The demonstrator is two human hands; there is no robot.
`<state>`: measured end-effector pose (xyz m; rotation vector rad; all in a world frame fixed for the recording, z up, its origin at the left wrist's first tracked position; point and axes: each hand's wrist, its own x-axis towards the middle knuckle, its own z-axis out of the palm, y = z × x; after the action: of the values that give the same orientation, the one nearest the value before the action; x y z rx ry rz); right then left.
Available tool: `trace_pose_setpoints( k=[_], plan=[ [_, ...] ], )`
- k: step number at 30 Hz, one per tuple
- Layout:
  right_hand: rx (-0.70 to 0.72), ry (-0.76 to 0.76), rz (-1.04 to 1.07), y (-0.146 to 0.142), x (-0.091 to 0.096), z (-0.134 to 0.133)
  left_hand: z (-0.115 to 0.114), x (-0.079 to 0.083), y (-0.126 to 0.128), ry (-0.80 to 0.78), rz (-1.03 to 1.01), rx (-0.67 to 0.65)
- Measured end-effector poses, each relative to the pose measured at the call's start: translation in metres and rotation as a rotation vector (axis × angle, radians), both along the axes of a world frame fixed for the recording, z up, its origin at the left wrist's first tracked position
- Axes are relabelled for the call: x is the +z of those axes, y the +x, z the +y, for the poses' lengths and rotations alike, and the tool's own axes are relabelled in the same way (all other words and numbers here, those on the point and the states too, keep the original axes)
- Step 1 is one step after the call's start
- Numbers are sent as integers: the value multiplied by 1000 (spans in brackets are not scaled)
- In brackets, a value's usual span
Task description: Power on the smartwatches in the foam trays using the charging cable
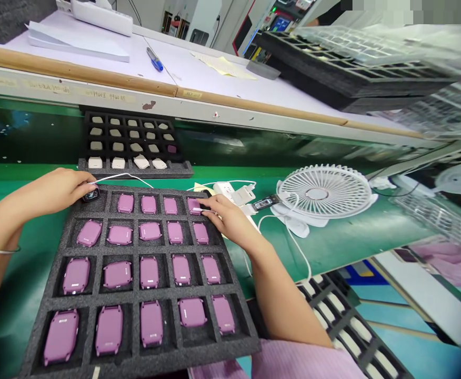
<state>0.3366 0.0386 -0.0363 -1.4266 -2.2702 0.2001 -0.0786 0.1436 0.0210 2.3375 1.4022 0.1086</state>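
Observation:
My left hand (59,190) is closed on a smartwatch (91,193) at the far left corner of a black foam tray (131,295). The watch's dark face is lit, and a thin white cable (123,175) runs from beside it across the tray's back edge. At the far right compartment, my right hand (230,218) pinches a short white cable end (204,210) against a purple watch body (193,205). Its fingertips partly cover that watch. Purple watch bodies, such as one in the front row (109,330), lie back up in the other compartments, some turned sideways.
Behind stands another foam tray (136,168) with pale pieces. To the right are a power strip (224,188), a white fan (321,192) and loose cables. A shelf edge (214,105) crosses behind, carrying a pen (154,59) and stacked trays (333,79). A further tray (352,326) sits lower right.

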Motion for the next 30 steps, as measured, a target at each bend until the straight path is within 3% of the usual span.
trace_pose_setpoints(
  k=[5,11,16,23,30],
  plan=[
    [17,23,-106,0,5,-1,2,-5,-2,-217,-64,-128],
    [-47,-82,-156,11,17,20,0,-2,0,-107,30,-42],
    [-151,-72,-370,9,4,36,1,-3,2,-120,55,-31],
    [-74,-9,-197,13,-13,34,4,-9,-1,-243,-66,-25],
    [-133,34,-161,10,-11,27,8,-16,-7,-289,-114,29]
  ],
)
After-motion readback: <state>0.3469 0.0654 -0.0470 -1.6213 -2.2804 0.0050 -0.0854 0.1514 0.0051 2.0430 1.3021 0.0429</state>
